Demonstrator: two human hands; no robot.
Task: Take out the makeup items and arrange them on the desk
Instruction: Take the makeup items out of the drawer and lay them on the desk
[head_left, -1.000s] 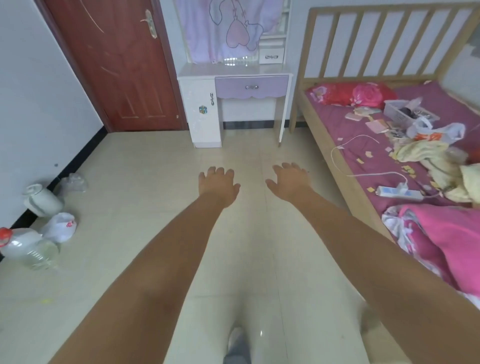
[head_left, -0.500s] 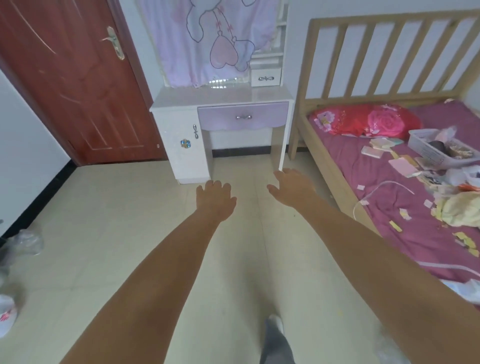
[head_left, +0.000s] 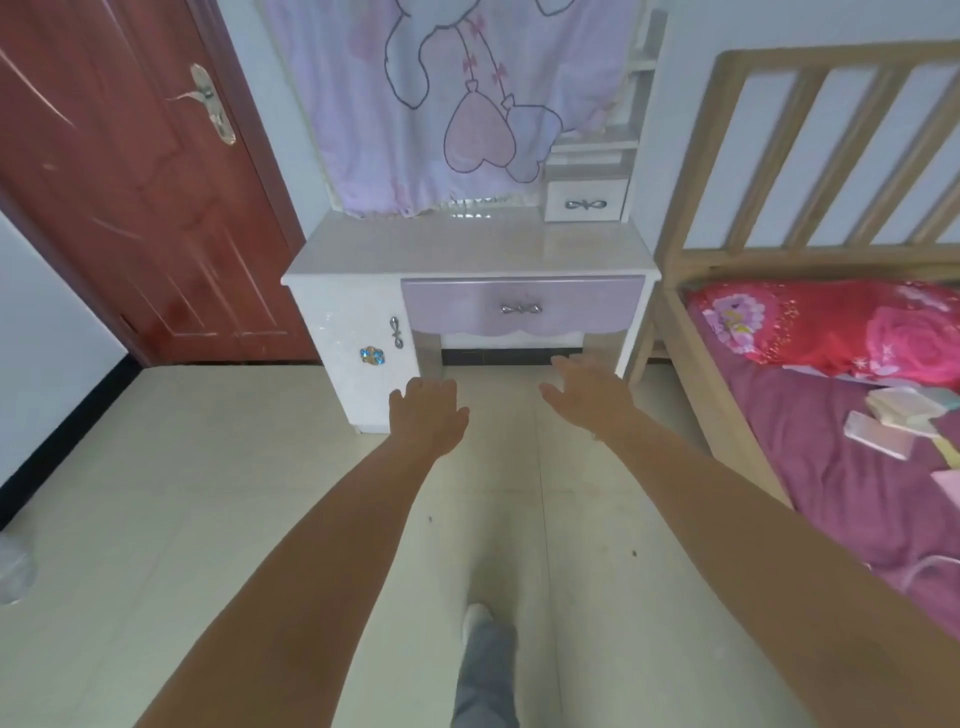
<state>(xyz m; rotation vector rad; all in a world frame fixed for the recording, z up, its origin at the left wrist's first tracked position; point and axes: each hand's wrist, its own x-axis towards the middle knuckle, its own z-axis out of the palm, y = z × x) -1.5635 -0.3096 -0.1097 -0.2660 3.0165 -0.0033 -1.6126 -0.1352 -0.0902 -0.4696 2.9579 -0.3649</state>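
Person stands facing white desk (head_left: 467, 249) w/ purple drawer (head_left: 522, 310) (drawer closed). Both arms stretched fwd over tiled floor (head_left: 208, 467). Left hand (head_left: 428, 415) palm down, fingers straight and close together, holding nothing. Right hand (head_left: 589, 389) flat, fingers slightly spread, holding nothing. Neither touches desk. Desk top bare; no makeup items identifiable. Bed (head_left: 831, 415) to right, small flat items lying on it, too blurred to identify

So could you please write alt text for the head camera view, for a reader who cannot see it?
Two bare arms reach forward over a tiled floor, left hand and right hand open and empty, toward a white desk with a closed lilac drawer. A red-brown door stands at left and a wooden bed at right.
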